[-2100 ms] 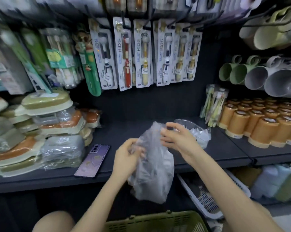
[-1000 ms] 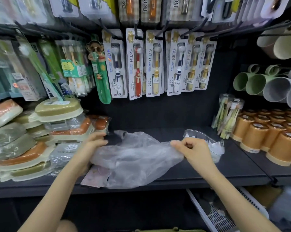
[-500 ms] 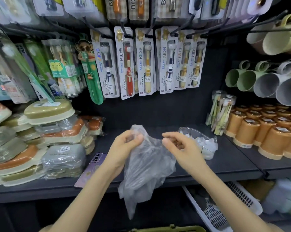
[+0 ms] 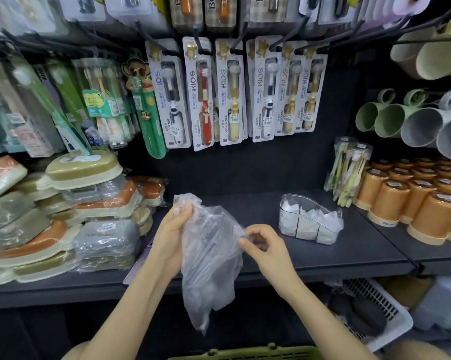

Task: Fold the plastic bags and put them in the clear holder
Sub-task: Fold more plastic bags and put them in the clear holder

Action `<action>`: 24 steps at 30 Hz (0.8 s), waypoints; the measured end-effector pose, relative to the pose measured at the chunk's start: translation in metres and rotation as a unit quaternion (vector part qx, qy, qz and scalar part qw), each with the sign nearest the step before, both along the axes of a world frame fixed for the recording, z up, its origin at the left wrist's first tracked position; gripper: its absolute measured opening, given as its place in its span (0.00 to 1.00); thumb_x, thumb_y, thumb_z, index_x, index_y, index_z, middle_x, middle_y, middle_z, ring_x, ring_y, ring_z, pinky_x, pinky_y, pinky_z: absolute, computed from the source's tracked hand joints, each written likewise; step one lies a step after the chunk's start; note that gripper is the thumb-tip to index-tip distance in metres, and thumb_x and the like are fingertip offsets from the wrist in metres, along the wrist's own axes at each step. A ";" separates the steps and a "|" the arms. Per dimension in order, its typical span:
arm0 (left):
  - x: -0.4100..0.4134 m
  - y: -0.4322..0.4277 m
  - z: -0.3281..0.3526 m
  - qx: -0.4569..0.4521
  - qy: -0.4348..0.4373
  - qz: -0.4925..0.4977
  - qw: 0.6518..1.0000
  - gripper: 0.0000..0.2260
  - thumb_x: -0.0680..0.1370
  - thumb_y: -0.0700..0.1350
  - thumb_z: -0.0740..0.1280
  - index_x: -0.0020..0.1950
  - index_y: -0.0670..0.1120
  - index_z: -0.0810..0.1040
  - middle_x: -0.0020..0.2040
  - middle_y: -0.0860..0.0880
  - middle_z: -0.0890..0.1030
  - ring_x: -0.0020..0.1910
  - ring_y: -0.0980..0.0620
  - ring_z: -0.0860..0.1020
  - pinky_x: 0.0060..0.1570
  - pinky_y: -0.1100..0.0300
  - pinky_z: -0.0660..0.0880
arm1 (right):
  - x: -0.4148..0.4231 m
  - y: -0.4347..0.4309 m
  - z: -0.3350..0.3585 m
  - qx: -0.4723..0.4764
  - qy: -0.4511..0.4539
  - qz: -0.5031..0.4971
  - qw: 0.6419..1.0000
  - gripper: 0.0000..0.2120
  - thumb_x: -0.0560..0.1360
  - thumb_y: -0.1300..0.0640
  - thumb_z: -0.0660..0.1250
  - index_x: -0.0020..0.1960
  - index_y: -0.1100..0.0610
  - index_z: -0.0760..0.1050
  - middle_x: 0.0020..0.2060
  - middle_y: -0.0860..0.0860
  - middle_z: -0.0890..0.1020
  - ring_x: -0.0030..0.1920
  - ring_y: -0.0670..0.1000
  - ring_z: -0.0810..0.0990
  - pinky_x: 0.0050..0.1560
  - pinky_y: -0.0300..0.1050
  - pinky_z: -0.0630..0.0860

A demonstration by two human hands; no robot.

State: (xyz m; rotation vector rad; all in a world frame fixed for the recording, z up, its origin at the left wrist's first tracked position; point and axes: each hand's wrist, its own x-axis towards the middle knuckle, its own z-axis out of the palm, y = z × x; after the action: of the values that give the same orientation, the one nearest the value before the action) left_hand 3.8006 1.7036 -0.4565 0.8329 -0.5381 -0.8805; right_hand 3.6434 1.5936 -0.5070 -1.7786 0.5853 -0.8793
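left hand [image 4: 173, 235] grips the bag [image 4: 209, 258] top, right hand [image 4: 264, 246] pinches its side edge, letting it hang straight for folding; holder [image 4: 309, 220] waits on the shelf [image 4: 349, 253].

shop | carded kids' toothbrushes [image 4: 234, 94] on pegs | stacked orange cups [image 4: 411, 201] | dark display shelf [image 4: 349, 245]

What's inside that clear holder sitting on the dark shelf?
The clear holder has three sections, each filled with whitish folded bags. How many are stacked in each cannot be told, because the front ones cover any behind them.
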 end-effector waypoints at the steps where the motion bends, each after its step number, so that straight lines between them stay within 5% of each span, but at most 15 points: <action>1: 0.002 0.001 -0.001 -0.004 0.009 0.007 1.000 0.05 0.75 0.44 0.64 0.43 0.44 0.76 0.37 0.46 0.80 0.36 0.49 0.81 0.39 0.55 0.80 | 0.003 0.000 -0.001 0.011 -0.007 -0.004 1.000 0.03 0.74 0.60 0.72 0.43 0.54 0.79 0.48 0.49 0.79 0.47 0.43 0.79 0.52 0.41 0.76; 6: 0.027 0.014 -0.004 -0.004 -0.059 0.050 0.997 0.15 0.66 0.51 0.77 0.44 0.43 0.79 0.43 0.44 0.79 0.44 0.44 0.78 0.51 0.50 0.74 | 0.000 -0.010 0.001 0.090 -0.044 0.006 0.995 0.04 0.71 0.62 0.73 0.38 0.57 0.80 0.47 0.53 0.82 0.47 0.51 0.80 0.53 0.43 0.77; 13: 0.039 0.017 -0.003 0.085 -0.018 0.174 0.981 0.05 0.75 0.42 0.68 0.40 0.46 0.76 0.35 0.51 0.79 0.35 0.53 0.79 0.34 0.64 0.78 | -0.013 -0.039 0.023 0.171 -0.062 0.023 0.983 0.02 0.72 0.66 0.71 0.42 0.61 0.81 0.39 0.52 0.84 0.42 0.48 0.81 0.50 0.39 0.76; 17: 0.036 0.017 -0.004 0.100 -0.004 0.202 0.974 0.04 0.78 0.42 0.68 0.43 0.46 0.78 0.35 0.52 0.81 0.35 0.56 0.80 0.34 0.65 0.78 | -0.021 -0.042 0.037 0.160 -0.037 0.048 0.985 0.03 0.73 0.67 0.69 0.41 0.62 0.80 0.30 0.52 0.82 0.30 0.48 0.78 0.34 0.37 0.77; 21: 0.041 0.021 -0.014 0.161 -0.196 0.259 0.932 0.03 0.78 0.44 0.69 0.48 0.46 0.82 0.44 0.51 0.83 0.47 0.53 0.80 0.50 0.61 0.77 | -0.032 -0.044 0.050 0.083 0.070 0.032 0.994 0.03 0.72 0.66 0.72 0.46 0.63 0.79 0.28 0.54 0.81 0.26 0.48 0.76 0.25 0.37 0.72; 24: 0.048 0.025 -0.016 0.211 -0.336 0.252 0.883 0.03 0.77 0.48 0.69 0.48 0.50 0.80 0.42 0.50 0.84 0.46 0.48 0.82 0.49 0.60 0.77 | -0.036 -0.044 0.062 0.028 0.113 0.028 0.993 0.06 0.73 0.65 0.71 0.50 0.61 0.80 0.28 0.58 0.81 0.28 0.51 0.77 0.25 0.37 0.73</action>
State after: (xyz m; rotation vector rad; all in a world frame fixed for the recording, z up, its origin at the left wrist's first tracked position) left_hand 3.8482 1.7289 -0.4726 1.6188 -0.6905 -0.1943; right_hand 3.6072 1.5495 -0.4455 -1.8467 0.6963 -0.6211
